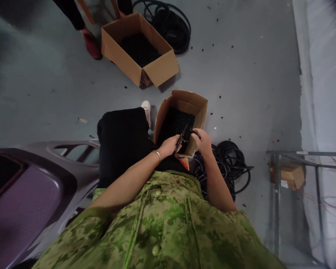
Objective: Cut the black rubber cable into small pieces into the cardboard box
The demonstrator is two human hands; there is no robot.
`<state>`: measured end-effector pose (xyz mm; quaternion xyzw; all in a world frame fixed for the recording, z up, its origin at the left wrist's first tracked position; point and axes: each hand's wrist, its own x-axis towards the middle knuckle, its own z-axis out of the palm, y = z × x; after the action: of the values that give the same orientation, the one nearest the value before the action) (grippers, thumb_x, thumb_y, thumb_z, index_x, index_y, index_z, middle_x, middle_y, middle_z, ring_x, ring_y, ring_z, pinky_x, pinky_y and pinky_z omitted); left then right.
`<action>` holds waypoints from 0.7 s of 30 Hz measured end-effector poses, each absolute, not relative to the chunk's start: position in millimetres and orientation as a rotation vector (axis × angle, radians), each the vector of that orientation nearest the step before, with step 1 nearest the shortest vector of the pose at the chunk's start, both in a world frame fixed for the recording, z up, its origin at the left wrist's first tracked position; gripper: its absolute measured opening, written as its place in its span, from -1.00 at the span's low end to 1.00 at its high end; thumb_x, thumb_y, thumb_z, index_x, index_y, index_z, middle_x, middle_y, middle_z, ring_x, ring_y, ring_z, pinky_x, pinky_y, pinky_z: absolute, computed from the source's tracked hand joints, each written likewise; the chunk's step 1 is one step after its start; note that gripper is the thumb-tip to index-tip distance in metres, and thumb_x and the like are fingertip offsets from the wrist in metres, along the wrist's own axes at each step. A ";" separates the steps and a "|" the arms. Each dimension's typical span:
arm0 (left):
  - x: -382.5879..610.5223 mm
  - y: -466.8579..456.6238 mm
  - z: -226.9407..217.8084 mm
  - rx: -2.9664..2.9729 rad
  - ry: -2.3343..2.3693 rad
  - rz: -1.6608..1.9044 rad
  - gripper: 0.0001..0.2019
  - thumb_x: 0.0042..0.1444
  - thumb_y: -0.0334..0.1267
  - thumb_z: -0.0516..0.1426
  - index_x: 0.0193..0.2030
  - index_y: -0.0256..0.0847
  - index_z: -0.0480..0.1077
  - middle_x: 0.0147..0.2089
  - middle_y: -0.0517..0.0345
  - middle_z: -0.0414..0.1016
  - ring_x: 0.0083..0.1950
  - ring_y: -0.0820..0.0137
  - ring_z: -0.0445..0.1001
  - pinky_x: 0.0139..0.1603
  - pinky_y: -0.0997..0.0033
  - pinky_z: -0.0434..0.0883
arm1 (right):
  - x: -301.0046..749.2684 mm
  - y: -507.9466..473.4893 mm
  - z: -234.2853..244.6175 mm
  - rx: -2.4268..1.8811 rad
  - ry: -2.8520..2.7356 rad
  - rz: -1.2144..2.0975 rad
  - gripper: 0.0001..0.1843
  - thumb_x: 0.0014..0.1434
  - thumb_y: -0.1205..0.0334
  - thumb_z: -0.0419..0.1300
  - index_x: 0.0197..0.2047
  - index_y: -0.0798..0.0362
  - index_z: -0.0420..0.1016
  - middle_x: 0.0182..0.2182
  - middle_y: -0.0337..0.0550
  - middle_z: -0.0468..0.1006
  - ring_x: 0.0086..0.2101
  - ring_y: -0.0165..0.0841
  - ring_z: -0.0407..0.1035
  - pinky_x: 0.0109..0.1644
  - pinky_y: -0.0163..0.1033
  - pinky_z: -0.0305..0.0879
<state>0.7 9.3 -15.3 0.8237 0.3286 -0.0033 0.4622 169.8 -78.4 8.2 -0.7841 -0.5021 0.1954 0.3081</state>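
The dark tool (181,138) in the left hand (170,145) has its handles buried in that fist, so scissors or cutters cannot be told apart, and the thin black piece (196,132) pinched by the right hand (203,142) is mostly covered by it. The black bits (176,121) in the cardboard box (201,106) just beyond both hands are too small to make out. The right forearm hides part of the black coil (231,160) beneath it, and a person (72,13) far beyond the hands is cut off above the legs.
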 end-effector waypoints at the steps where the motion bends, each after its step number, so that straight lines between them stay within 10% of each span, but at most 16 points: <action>1: 1.0 9.2 -16.8 2.013 0.803 -0.011 -0.74 0.11 -0.36 0.08 -0.04 -0.20 0.40 -0.10 0.04 0.59 -0.13 0.30 0.57 -0.14 0.37 0.44 | 171.3 -77.0 11.3 -2.114 -1.356 0.487 -0.71 0.29 0.11 0.03 -0.05 0.00 0.49 -0.11 -0.07 0.60 -0.10 -0.24 0.46 0.02 -0.15 0.34; 21: 2.1 7.2 -14.2 2.013 0.754 -0.018 -0.67 0.01 -0.42 0.10 -0.04 -0.17 0.35 -0.09 0.08 0.55 -0.14 0.34 0.53 -0.04 0.33 0.46 | 149.2 -71.4 8.1 -2.334 -1.547 0.404 -0.69 0.33 0.19 0.01 0.05 0.00 0.45 -0.10 -0.04 0.57 -0.11 -0.23 0.44 -0.09 -0.21 0.33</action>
<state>2.1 7.2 -14.2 0.8236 0.3086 -0.0074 0.4759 149.2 -71.4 8.1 -0.8149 -0.5402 0.1411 0.1557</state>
